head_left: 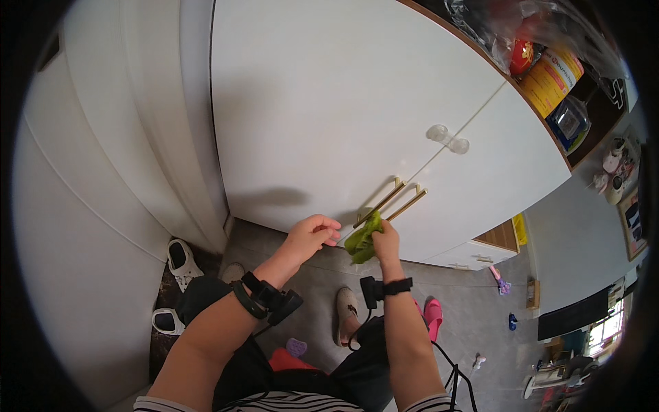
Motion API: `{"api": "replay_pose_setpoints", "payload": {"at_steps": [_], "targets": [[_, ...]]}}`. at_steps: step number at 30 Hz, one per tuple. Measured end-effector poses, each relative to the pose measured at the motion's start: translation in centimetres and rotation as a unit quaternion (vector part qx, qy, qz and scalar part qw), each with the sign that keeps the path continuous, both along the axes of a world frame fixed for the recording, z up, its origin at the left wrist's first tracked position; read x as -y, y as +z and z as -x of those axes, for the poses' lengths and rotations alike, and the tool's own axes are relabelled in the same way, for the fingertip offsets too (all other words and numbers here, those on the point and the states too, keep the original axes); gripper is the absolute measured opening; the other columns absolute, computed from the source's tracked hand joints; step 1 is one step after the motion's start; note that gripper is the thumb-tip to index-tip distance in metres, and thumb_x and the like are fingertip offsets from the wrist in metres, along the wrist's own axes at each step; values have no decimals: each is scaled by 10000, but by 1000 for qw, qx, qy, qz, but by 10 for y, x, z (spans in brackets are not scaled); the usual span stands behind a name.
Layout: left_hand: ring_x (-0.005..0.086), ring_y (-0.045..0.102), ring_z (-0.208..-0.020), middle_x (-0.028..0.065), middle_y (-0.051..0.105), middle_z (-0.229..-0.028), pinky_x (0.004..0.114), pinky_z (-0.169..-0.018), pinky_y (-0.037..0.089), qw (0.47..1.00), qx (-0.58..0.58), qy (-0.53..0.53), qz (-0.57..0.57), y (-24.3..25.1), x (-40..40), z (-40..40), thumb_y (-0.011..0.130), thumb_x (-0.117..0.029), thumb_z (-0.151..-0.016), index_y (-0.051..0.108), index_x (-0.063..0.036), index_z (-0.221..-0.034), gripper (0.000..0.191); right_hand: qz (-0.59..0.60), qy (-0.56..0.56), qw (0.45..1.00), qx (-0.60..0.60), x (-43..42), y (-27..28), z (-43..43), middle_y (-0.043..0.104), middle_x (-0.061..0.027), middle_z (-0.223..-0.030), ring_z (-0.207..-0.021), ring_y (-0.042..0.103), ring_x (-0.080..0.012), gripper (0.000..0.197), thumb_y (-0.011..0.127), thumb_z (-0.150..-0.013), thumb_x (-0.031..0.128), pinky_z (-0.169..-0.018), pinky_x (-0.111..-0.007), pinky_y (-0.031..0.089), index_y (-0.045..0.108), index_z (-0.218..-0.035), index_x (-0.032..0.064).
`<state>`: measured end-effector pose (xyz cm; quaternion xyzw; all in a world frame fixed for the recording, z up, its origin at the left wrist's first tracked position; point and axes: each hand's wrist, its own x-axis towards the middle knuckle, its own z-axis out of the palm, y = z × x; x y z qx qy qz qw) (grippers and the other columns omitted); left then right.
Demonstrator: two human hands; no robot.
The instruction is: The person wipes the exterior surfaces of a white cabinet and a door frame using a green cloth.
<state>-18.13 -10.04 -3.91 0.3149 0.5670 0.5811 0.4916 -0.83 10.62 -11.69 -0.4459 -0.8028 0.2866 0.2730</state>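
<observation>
My right hand [387,241] grips a green cloth [362,244] at the lower ends of the gold bar handles on a white cabinet. The cloth touches the left bar handle [381,204], and the right bar handle [408,205] runs beside it. To the left of the cloth, my left hand [312,233] is held in front of the cabinet door [319,113] with bent fingers and nothing in it. Above the handles, a clear child-safety latch [448,139] spans the gap between the two doors.
White clogs [181,262] lie at the left by the wall. Pink slippers [433,315] and small toys, one of them purple [296,347], are on the grey floor. A yellow canister [552,82] and plastic bags fill the open shelf at the upper right.
</observation>
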Motion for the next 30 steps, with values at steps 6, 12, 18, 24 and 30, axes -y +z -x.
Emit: {"api": "replay_pose_setpoints", "payload": {"at_steps": [6, 12, 18, 24, 30], "targets": [[145, 637, -990, 61, 669, -1120, 286, -844, 463, 998, 47, 34, -34, 13, 9, 18, 505, -172, -1000, 613, -60, -1194, 249, -148, -5, 973, -176, 84, 107, 26, 527, -223, -1329, -1169, 544, -366, 482, 493, -836, -75, -988, -405, 438, 524, -1314, -20], [137, 642, -971, 58, 683, -1103, 279, -831, 460, 989, 92, 76, -91, 41, 20, 33, 509, -160, -1000, 624, -66, -1172, 227, -245, -69, 955, -154, 70, 56, 104, 336, -289, -1496, -1397, 324, -438, 597, 539, -861, -75, -1151, -444, 280, 370, -1434, -70], [148, 658, -941, 74, 696, -1083, 273, -822, 463, 978, 101, 147, -104, 56, 60, 60, 524, -128, -993, 627, -57, -1158, 207, -194, -190, 949, -159, 82, -27, 154, 230, -341, -1525, -1435, 206, -475, 666, 515, -872, -71, -1188, -470, 188, 235, -1475, -107], [164, 645, -970, 91, 685, -1090, 287, -853, 468, 984, 76, 137, -84, 53, 77, 68, 522, -154, -1000, 620, -48, -1155, 212, -126, -256, 934, -214, 86, -63, 173, 294, -311, -1510, -1433, 232, -444, 601, 514, -871, -43, -1179, -470, 201, 315, -1433, -115], [149, 655, -934, 77, 695, -1064, 276, -810, 466, 986, 63, 129, -88, 42, 61, 63, 521, -121, -991, 630, -59, -1145, 199, 414, -177, 741, -498, 105, -147, 146, 664, -58, -1034, -937, 637, -210, 375, 497, -856, -85, -799, -350, 530, 604, -1208, -12]]}}
